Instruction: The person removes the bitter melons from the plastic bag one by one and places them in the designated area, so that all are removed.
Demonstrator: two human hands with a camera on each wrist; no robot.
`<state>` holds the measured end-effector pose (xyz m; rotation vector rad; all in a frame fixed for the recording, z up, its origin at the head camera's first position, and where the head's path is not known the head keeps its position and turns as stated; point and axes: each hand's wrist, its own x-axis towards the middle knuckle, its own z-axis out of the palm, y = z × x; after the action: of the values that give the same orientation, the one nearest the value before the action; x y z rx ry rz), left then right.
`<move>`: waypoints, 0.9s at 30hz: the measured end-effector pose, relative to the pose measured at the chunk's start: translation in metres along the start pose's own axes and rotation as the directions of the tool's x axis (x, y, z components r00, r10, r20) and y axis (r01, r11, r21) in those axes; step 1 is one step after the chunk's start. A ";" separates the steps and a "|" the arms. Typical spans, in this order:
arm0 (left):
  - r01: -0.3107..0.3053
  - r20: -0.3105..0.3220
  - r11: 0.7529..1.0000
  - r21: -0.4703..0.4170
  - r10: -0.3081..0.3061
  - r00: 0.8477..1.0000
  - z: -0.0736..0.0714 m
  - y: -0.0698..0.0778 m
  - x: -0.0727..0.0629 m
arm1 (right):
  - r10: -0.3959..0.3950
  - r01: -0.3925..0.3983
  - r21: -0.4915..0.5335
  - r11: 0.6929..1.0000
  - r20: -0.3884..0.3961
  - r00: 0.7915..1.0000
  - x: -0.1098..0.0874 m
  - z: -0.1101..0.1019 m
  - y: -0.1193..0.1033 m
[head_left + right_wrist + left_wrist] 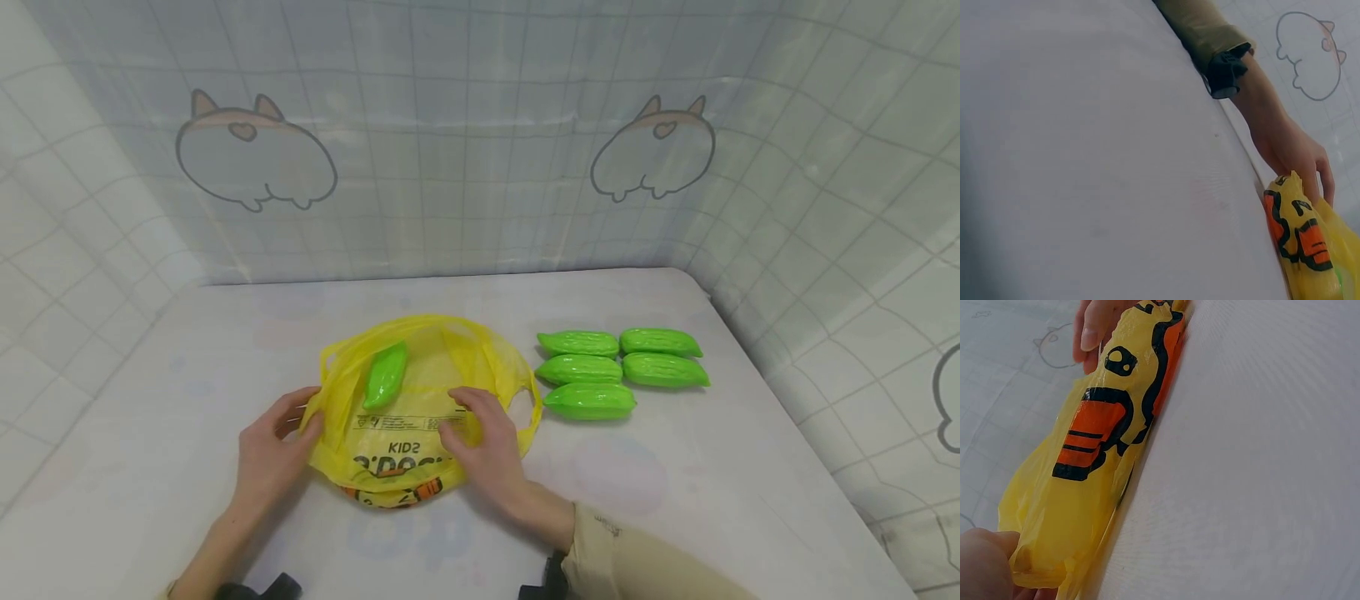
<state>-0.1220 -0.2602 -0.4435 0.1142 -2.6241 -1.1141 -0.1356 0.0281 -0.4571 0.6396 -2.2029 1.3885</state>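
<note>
A yellow plastic bag (420, 400) with black and orange print lies on the table, its mouth spread wide. Inside it rests a green toy vegetable (386, 377) shaped like a bitter melon. My left hand (273, 446) pinches the bag's left rim between thumb and fingers; in the left wrist view the thumb (1007, 540) lies over the yellow plastic. Over the right part of the mouth hovers my right hand (491, 450), fingers bent loosely, a gap between thumb and index finger and nothing held there. The left hand (1294, 147) also shows in the right wrist view.
Right of the bag, several more green toy bitter melons (588, 401) lie in two columns on the white table (637, 500). One bag handle loop (525, 408) reaches towards them. Tiled-pattern sheets (465, 167) wall the back and both sides.
</note>
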 end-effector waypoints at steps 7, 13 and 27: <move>-0.011 0.002 1.000 0.008 0.011 1.000 0.000 0.000 0.000 | 0.031 -0.030 -0.031 0.999 0.016 0.999 0.006 0.020 -0.006; -0.017 0.003 1.000 0.015 0.017 1.000 0.001 -0.002 0.000 | 0.195 -0.183 -0.086 0.979 0.146 0.970 0.015 0.032 -0.018; -0.040 -0.001 0.999 0.009 0.040 0.999 0.003 -0.003 -0.002 | 0.329 -0.290 -0.183 0.939 0.239 0.914 0.038 0.058 -0.026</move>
<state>-0.1207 -0.2602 -0.4484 0.0637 -2.6190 -1.0883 -0.1577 -0.0399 -0.4388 0.4597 -2.6889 1.3368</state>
